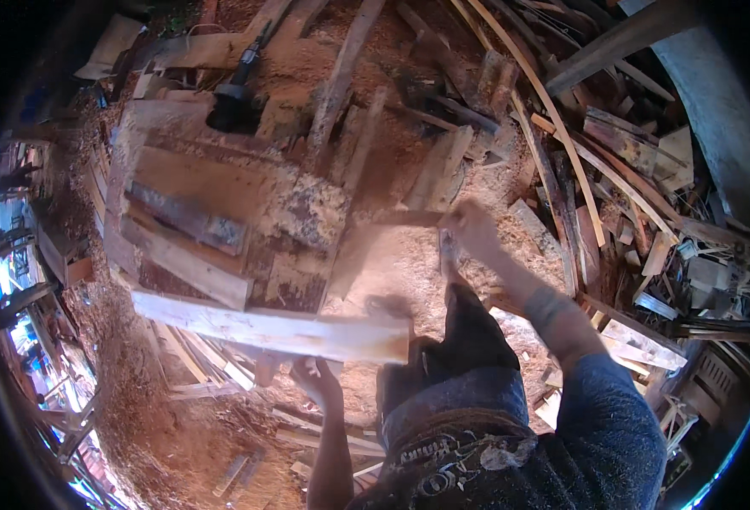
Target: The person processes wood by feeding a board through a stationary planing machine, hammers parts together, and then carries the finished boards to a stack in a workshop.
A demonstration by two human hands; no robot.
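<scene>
Grip unclear: left hand (317, 380) half hidden under pale plank (273, 329); blurred right hand (474, 228) by thin stick (409, 218).

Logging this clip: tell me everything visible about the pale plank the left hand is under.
The pale plank is a long, flat board of light, rough-sawn wood, lying nearly level and sloping slightly down to the right. The left hand grips it from below near its right end, which looks motion-blurred. Its left end overlaps a dusty wooden bench.
</scene>
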